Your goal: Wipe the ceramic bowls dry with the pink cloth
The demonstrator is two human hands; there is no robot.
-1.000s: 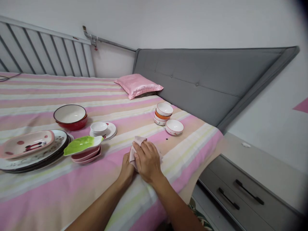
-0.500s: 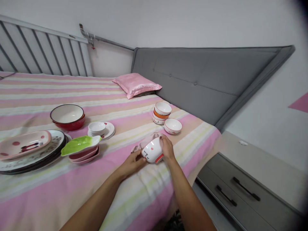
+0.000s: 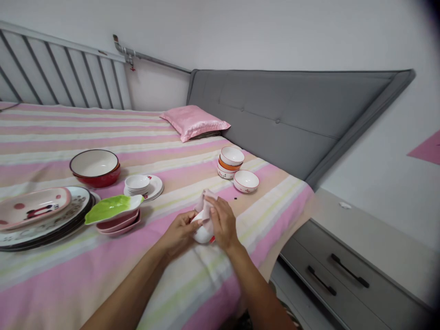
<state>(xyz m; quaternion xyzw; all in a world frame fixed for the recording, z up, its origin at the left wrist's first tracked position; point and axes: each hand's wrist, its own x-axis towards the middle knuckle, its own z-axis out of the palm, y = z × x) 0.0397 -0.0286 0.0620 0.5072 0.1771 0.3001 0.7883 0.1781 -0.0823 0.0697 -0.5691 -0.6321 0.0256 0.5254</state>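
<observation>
My left hand (image 3: pixel 183 228) pinches the white bowl (image 3: pixel 202 236) by its rim; my right hand (image 3: pixel 223 223) grips the cloth (image 3: pixel 206 210) against it. Bowl's above the bed's near edge, mostly covered, print hidden; can't tell if it touches the striped cover (image 3: pixel 185 288). Oval dish (image 3: pixel 37 208) cut off at left.

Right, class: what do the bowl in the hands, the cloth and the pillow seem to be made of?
Bowl: probably glazed ceramic, judging by its smooth white surface, though partly hidden.
Cloth: soft, matt fabric, since it creases and drapes; fibre unclear.
Pillow: satin-like cover, silk or synthetic, shown by its sheen.
</observation>
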